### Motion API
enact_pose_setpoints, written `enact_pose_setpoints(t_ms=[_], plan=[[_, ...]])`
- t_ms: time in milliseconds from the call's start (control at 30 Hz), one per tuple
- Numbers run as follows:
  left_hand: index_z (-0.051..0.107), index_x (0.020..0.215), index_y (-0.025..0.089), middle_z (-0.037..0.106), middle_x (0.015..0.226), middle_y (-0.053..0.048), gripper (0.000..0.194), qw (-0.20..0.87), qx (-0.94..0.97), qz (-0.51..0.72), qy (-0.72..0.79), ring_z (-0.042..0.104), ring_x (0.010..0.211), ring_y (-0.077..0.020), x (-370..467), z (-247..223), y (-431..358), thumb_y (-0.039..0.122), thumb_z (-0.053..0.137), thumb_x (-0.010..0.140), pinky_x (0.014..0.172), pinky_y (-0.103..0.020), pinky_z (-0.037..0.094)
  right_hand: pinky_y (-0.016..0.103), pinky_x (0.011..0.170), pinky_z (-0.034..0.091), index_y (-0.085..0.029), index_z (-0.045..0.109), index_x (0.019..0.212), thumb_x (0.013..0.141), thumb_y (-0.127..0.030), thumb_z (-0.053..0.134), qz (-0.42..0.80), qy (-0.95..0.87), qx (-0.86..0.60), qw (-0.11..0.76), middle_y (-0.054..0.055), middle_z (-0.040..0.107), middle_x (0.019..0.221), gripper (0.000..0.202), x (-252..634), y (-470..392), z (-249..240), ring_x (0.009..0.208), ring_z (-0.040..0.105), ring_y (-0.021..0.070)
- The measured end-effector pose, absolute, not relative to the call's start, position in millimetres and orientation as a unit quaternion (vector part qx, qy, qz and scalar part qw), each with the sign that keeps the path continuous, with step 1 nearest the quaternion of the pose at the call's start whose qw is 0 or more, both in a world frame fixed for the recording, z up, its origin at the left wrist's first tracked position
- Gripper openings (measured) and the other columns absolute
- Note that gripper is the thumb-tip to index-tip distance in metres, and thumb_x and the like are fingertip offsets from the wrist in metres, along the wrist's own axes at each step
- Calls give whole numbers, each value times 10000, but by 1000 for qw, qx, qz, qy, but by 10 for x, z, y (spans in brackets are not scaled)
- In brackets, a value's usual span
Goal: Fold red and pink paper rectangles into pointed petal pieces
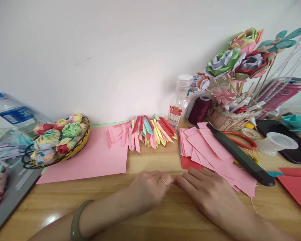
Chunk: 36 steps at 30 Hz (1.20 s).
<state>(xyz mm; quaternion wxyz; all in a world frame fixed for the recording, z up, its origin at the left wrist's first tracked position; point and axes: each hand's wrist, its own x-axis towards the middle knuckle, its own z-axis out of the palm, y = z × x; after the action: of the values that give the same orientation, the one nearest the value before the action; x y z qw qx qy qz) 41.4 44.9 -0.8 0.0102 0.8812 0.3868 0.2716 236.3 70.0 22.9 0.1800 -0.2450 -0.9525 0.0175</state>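
Wooden table (150, 163) fills lower frame; at lower centre, left hand (149, 189) and right hand (209, 194) pinch mostly hidden red piece (175, 182), probably for steadiness.

The person's ungloved left hand (152, 187) is lying curled, thumb-side just beside the ungloved right hand (207, 189), which is arching palm-down; left forearm (110, 209) and right forearm (257, 222) are slanting inward.

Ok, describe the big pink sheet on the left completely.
The pink sheet looks like plain paper, lying flat on the table. A green sheet peeks out beyond its far edge. The basket hides part of its left side; folded pink strips lie at its far right corner. Neither left hand nor right hand touches it.
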Motion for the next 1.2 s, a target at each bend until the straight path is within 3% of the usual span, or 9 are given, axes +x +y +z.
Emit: enact_pose_setpoints(t_ms=[200,333,533,700,867,933,1067,1200], plan=[[527,728,147,509,543,2,338,-28,890,245,383,469,475,-119,364,41,460,171,273,950,433,-213,369,275,532,390,-176,570,881,877,-107,421,103,-954,-247,136,15,623,740,164,2413,772,249,636,565,163],[556,859,122,573,631,-27,314,4,888,261,378,522,549,-127,314,121,491,135,253,943,498,-220,442,257,556,391,-182,553,989,887,-100,409,152,-951,-243,118,14,617,767,195,2474,870,325,656,571,151],[535,885,121,616,658,-29,203,1,873,327,363,564,551,-116,270,160,551,134,338,930,496,-202,452,247,503,325,-166,590,781,959,-245,320,138,-941,-265,162,7,569,602,333,2550,961,356,530,520,114],[553,888,126,649,695,-32,164,-1,863,354,362,580,567,-112,260,166,592,177,403,929,517,-199,457,232,509,358,-171,586,765,959,-271,328,195,-924,-275,180,4,594,615,338,2570,999,361,530,541,107],[556,867,122,608,643,-25,249,43,854,345,386,564,580,-116,231,149,651,194,334,950,555,-209,457,218,647,455,-174,558,999,948,-245,321,324,-891,-277,158,29,668,825,252,2559,1042,389,748,627,119],[555,881,126,601,638,-15,263,67,853,342,389,559,581,-110,213,141,666,199,313,954,553,-201,449,226,624,460,-177,549,1011,950,-295,329,314,-888,-302,148,27,669,807,257,2560,1052,376,726,631,128],[563,895,125,620,648,-9,256,89,850,336,396,570,571,-103,186,130,678,202,325,950,544,-194,442,233,510,412,-179,580,851,949,-352,333,185,-911,-335,151,17,635,658,317,2595,1063,322,559,592,133],[576,888,121,645,664,-20,220,79,849,350,388,597,583,-108,191,109,684,206,380,938,561,-197,462,232,563,430,-181,611,857,947,-318,357,135,-926,-298,187,35,660,695,303,2628,1077,312,613,614,136]])
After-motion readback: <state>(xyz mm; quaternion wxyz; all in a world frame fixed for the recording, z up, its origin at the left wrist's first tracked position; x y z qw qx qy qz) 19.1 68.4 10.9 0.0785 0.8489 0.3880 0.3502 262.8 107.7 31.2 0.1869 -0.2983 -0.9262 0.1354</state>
